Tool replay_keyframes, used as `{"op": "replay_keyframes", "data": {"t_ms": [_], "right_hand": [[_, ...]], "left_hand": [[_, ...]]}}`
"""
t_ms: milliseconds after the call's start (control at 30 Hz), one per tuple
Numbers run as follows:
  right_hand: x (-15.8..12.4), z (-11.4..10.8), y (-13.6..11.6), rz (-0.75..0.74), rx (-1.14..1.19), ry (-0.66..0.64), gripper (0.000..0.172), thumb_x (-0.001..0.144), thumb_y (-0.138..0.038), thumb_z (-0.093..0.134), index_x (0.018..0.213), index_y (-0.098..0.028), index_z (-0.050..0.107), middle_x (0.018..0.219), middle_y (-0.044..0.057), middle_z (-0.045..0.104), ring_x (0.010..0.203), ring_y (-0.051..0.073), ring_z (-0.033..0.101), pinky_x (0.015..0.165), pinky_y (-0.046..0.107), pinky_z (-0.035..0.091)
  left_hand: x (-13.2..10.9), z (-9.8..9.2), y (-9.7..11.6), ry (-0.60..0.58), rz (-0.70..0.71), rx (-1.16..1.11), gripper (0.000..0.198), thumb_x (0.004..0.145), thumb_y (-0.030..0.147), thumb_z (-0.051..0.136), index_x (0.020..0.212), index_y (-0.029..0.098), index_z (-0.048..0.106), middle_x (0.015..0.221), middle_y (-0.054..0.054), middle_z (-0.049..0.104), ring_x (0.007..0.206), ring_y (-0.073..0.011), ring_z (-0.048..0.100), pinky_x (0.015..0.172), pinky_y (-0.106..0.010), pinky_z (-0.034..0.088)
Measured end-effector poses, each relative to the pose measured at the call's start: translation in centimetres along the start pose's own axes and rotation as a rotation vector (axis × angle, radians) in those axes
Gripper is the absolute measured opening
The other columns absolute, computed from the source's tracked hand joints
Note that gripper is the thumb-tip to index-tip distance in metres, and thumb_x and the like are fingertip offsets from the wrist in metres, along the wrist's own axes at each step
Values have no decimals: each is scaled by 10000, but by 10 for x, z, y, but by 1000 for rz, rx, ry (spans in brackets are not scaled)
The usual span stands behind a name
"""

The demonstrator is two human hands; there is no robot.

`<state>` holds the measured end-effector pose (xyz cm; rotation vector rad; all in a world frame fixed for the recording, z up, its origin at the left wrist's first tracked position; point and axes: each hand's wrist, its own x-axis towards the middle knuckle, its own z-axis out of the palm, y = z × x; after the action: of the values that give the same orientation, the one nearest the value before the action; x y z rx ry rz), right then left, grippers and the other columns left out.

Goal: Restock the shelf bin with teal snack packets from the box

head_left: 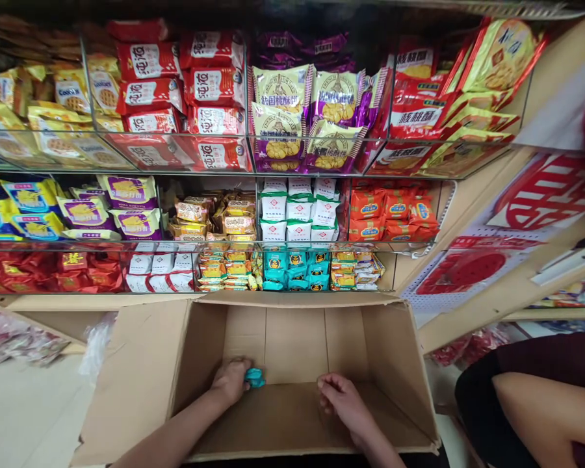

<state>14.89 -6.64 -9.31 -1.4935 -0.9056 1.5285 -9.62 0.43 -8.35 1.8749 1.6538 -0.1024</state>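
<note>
A large open cardboard box point(292, 344) sits below the shelves, and both hands are inside it. At its left side, my left hand point(233, 381) is closed around a small teal snack packet point(255, 377), part of which sticks out past the fingers. My right hand point(340, 398) hangs over the right half of the box with its fingers curled in and thumb pressed to them. Whatever those fingers might hold is hidden. Similar teal packets point(296, 266) stand in the lowest shelf row, just behind the box.
Glass-fronted shelves hold red packets point(214, 88), purple-and-cream biscuit packets point(334, 97), white packets point(299, 211) and orange packets point(394, 205). A box flap point(131, 370) spreads left. On the right are another person's arm point(550, 409) and red decorations point(463, 266).
</note>
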Motion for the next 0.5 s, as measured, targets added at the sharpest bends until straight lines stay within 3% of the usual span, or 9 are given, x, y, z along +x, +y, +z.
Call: {"op": "replay_keyframes", "data": {"t_ms": [100,200,300,367,500], "right_hand": [[0,3,-5,-39,-7,2,322,669,-423,571,864,-170,535,711,6,528,595,131,518,474,223,390],[-2,7,-15,-209,-68,1,439,701,-442,550,1056,-196,476,870,45,545,734,165,534,569,252,436],[-3,10,-23,-330,-202,51,296,768,-455,456,764,-169,534,648,5,504,620,143,483,574,246,401],[-5,11,-30,-319,-237,121,369,793,-479,390,581,-181,443,537,-25,401,532,122,407,508,234,357],[-11,10,-54,-317,-240,289,387,787,-496,379,544,-196,354,516,-42,329,502,111,343,461,221,303]], "left_hand": [[-7,1,25,-25,52,-162,166,683,256,595,803,148,556,723,-2,544,721,-176,522,664,-311,379],[-18,6,57,-105,161,-383,201,567,296,664,677,169,553,576,54,474,585,-132,470,531,-231,328],[-29,9,85,-132,241,-627,263,518,341,697,648,166,550,563,58,475,572,-116,444,515,-212,325],[-36,6,101,-138,270,-810,305,581,425,652,690,156,559,614,30,520,607,-122,467,558,-216,364],[-45,-6,124,-165,252,-1136,404,717,525,502,785,133,573,703,-33,572,612,-129,506,598,-253,415]]}}
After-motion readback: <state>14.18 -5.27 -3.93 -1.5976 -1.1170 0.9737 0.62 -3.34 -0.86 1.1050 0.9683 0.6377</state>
